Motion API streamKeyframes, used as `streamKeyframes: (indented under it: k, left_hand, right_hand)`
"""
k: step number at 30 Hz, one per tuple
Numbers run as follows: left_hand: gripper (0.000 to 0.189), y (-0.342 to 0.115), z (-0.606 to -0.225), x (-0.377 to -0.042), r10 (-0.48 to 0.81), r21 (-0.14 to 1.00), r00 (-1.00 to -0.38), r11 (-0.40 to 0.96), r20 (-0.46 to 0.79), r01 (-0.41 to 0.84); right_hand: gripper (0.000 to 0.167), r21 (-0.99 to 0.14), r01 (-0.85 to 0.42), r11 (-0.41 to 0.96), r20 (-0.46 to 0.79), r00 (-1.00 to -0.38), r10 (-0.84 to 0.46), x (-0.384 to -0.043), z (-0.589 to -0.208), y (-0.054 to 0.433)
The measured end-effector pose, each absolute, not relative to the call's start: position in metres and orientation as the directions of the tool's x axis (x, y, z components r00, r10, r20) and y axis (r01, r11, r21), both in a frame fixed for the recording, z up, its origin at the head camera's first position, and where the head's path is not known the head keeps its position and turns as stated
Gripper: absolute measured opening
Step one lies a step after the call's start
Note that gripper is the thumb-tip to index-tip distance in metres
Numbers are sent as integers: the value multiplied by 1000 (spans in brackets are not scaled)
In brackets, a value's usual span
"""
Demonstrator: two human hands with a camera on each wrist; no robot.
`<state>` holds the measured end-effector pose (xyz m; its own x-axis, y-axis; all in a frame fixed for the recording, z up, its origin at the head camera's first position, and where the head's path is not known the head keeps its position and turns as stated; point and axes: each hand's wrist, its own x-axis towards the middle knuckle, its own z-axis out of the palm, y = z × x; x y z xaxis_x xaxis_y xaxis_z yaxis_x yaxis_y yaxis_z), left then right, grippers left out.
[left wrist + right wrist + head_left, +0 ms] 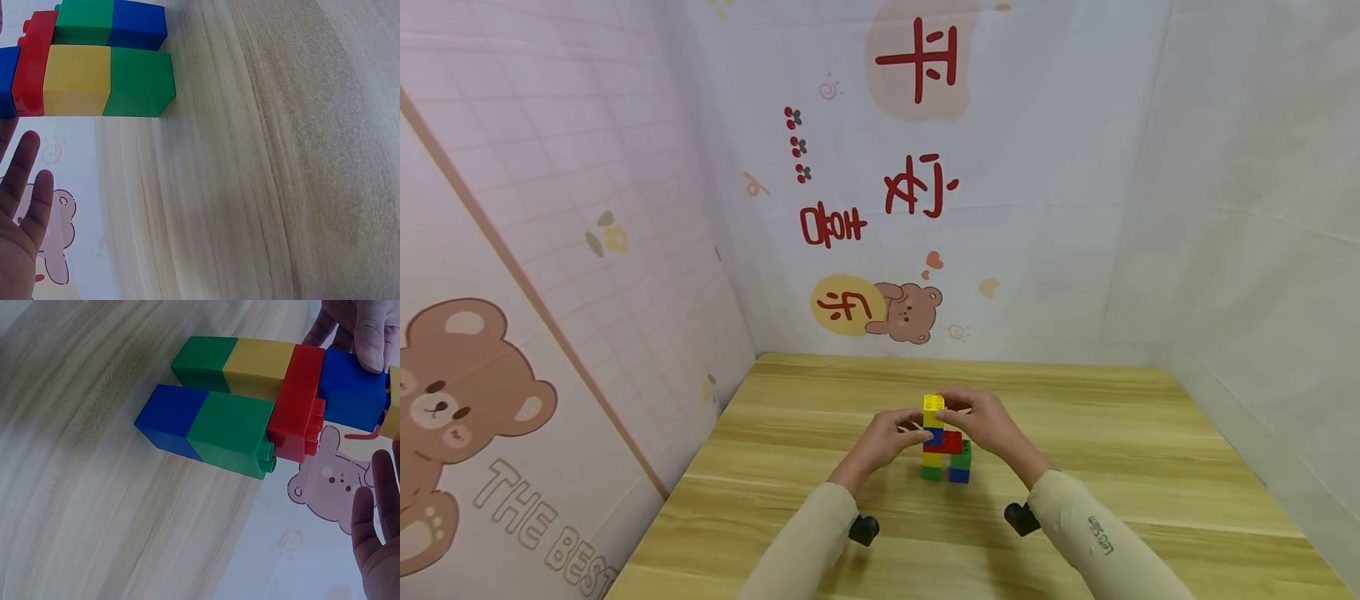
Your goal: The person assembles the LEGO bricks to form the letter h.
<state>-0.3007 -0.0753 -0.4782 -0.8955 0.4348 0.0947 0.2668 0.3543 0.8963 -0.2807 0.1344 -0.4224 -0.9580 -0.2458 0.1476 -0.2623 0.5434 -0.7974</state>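
A structure of toy building bricks stands on the table. One leg is a green brick (140, 84) under a yellow brick (78, 78); the other is a blue brick (172, 415) under a green brick (230, 431). A red brick (297, 403) bridges both. On its left end sits another blue brick (353, 381), which my left hand (887, 437) grips with the thumb on its front. My right hand (985, 421) pinches the topmost yellow brick (933, 410). In the right wrist view, blue studs show in a narrow gap below that yellow brick.
The wood-grain table (820, 392) reaches back to a white cloth wall (1037, 250) with printed bears and red characters. More printed cloth hangs at the left, and plain white cloth at the right. Black wrist mounts (863, 530) hang below both sleeves.
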Motion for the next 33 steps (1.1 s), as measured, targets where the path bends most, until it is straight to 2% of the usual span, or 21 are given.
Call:
streamKeyframes:
  k: [17, 27, 33]
  left_hand:
    - [31, -76, -480, -301, 429, 894, -898, 359, 97, 268]
    - [33, -73, -478, -301, 426, 891, -899, 361, 105, 275]
    - [32, -75, -479, -299, 418, 899, -904, 355, 92, 256]
  right_hand:
    - [36, -726, -347, 594, 213, -935, -285, -281, -431, 135]
    - [40, -815, -274, 511, 178, -957, -229, -279, -439, 136]
    - [40, -826, -254, 504, 165, -963, -214, -278, -441, 136]
